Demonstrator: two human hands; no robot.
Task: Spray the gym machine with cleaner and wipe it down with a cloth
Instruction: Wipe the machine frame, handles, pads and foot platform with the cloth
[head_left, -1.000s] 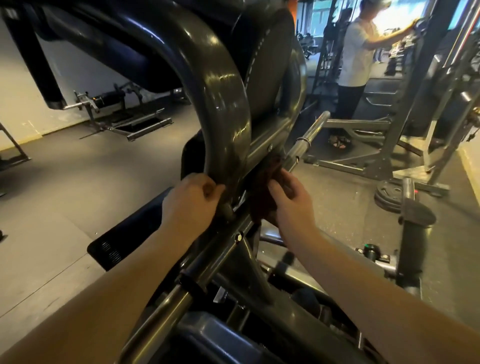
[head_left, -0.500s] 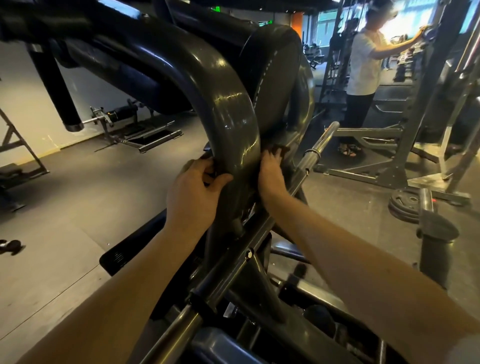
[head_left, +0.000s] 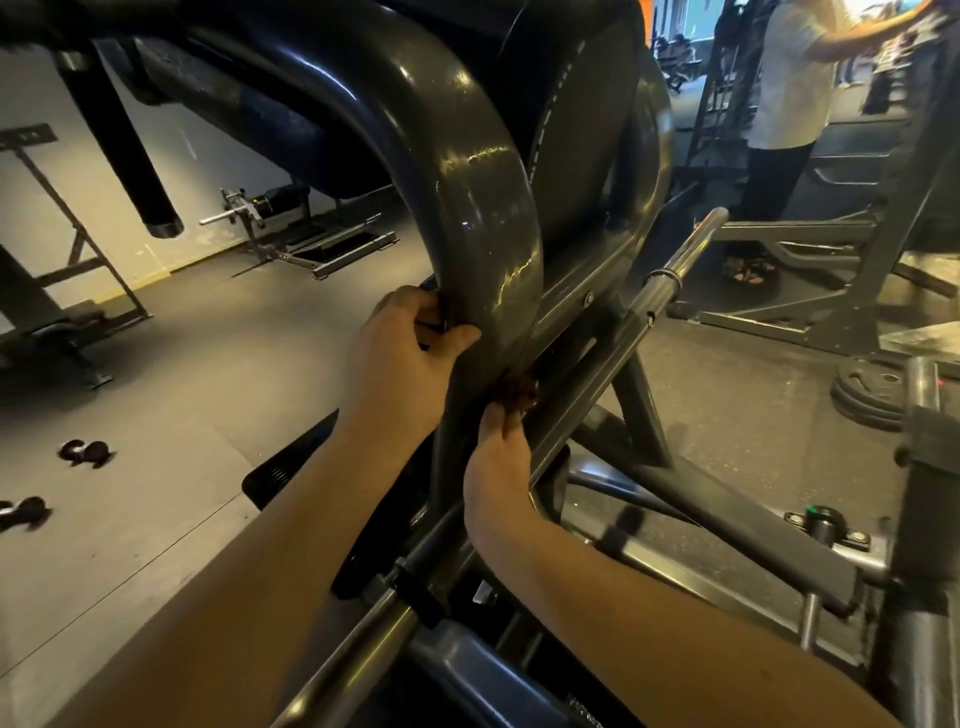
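**Both hands at the bend of the machine frame**

A grey rubber gym floor (head_left: 156, 364) runs back to a plain white wall (head_left: 41, 208). At far left, small black dumbbells (head_left: 85, 452) lie on the floor, near a black metal bench frame (head_left: 67, 317). Above them a black cylindrical bar end (head_left: 135, 156) hangs down at a slant.

In the middle stands the dark grey steel gym machine (head_left: 467, 171), its thick glossy tube curving down from the top. The left hand (head_left: 402, 364) grips the left edge of that tube. Its fingers are curled round behind it and the thumb lies across the front face. Something dark sits under the fingers, too hidden to identify.

Just right of it and lower, a small bunched brown cloth (head_left: 519, 388) is pressed against the foot of the tube. The right hand (head_left: 496, 467) reaches up from below and its fingers pinch the cloth.

A chrome round bar (head_left: 670, 273) slants up to the right beside this hand, and a black padded roller (head_left: 571, 130) sits behind the tube. Further right, black weight plates (head_left: 867, 395) are stacked on the floor. At top right a person in a white shirt (head_left: 784, 78) stands at another rack.
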